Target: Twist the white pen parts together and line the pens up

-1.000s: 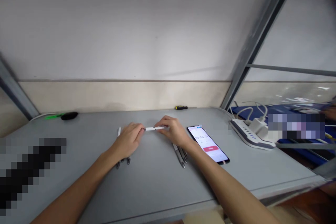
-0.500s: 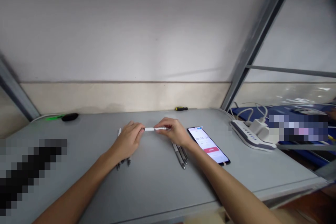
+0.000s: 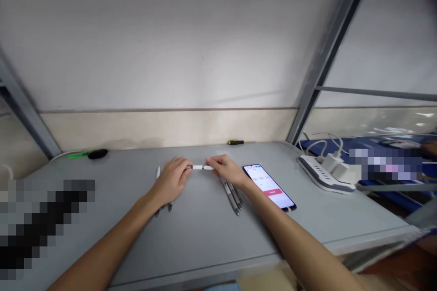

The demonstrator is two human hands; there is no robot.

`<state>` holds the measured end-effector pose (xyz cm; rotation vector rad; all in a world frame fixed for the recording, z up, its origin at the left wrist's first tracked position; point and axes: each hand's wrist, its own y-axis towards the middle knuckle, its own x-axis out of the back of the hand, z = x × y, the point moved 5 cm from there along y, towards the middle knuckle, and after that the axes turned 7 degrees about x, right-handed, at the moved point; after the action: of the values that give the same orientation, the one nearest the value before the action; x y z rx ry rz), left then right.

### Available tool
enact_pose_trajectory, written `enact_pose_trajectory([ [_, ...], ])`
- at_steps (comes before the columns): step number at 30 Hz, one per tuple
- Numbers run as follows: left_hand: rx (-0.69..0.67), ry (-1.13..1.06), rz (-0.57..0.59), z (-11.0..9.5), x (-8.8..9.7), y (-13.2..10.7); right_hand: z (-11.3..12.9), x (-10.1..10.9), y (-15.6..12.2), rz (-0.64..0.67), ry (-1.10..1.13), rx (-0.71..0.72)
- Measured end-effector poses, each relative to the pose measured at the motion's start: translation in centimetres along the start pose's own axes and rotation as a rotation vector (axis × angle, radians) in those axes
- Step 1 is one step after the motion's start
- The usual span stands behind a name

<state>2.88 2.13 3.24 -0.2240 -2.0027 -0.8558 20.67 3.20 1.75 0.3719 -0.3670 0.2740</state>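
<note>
a white pen (image 3: 198, 167) w/ dark bands is held roughly level over the mid-desk (image 3: 194, 241); whether the surface is touched can't be told. its l. end is pinched by the l. hand (image 3: 173, 176), thumb & fingers drawn in narrow round it; its r. end is gripped by the r. hand (image 3: 227, 169), fingertips narrow on it too. a few spare pens (image 3: 158, 173) are mostly covered by the l. hand, so no. can't be told. grey-&-white pens (image 3: 235, 202) are laid side by side just below the r. hand, tips toward the near edge. a phone (image 3: 269, 186) w/ lit timer screen is seen beside them, partly hidden. farther r., a power strip (image 3: 322, 177) is fitted w/ white plugs (image 3: 331, 162). near the wall (image 3: 170, 129), a yellow-&-black screwdriver (image 3: 235, 142) is seen.
</note>
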Motion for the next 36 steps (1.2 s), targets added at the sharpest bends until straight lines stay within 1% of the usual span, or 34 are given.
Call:
enact_pose_trajectory([
  [5, 0.020, -0.011, -0.055, 1.0, 0.0, 0.1, 0.4, 1.2, -0.2, -0.021, 0.147, 0.031],
  [7, 0.017, -0.016, -0.067, 1.3, 0.0, 0.2, 0.3, 1.4, -0.2, -0.006, 0.163, 0.034],
  [11, -0.003, -0.034, -0.076, 1.2, 0.1, 0.0, -0.7, 1.2, -0.1, 0.039, 0.087, -0.043],
  [14, -0.009, -0.056, -0.080, 0.9, 0.3, -0.1, -0.8, 1.2, -0.2, 0.035, 0.063, -0.086],
  [17, -0.005, -0.070, -0.085, 0.8, 0.4, -0.1, -0.2, 1.4, -0.3, -0.005, 0.108, -0.020],
  [19, 0.003, -0.071, -0.081, 0.9, 0.4, -0.1, 0.0, 1.4, -0.3, 0.001, 0.120, 0.020],
  [21, 0.006, -0.073, -0.076, 1.1, 0.3, -0.1, -0.3, 1.1, -0.3, 0.053, 0.075, -0.008],
  [23, 0.004, -0.074, -0.075, 1.1, 0.3, -0.1, -0.8, 0.9, -0.2, 0.066, 0.035, -0.059],
  [26, 0.004, -0.077, -0.068, 1.0, 0.4, -0.1, -0.7, 1.0, -0.1, 0.017, 0.032, -0.015],
  [29, 0.019, -0.084, -0.052, 0.9, 0.6, -0.1, -0.2, 0.9, -0.1, 0.029, 0.025, 0.049],
  [32, 0.027, -0.088, -0.038, 0.8, 0.6, -0.1, -0.2, 0.7, -0.1, 0.064, -0.058, 0.011],
  [34, 0.034, -0.090, -0.035, 0.8, 0.6, -0.1, -0.2, 0.7, -0.1, 0.049, -0.077, -0.004],
  [36, 0.051, -0.098, -0.035, 1.0, 0.5, -0.1, 0.1, 0.8, 0.0, 0.022, -0.058, 0.029],
])
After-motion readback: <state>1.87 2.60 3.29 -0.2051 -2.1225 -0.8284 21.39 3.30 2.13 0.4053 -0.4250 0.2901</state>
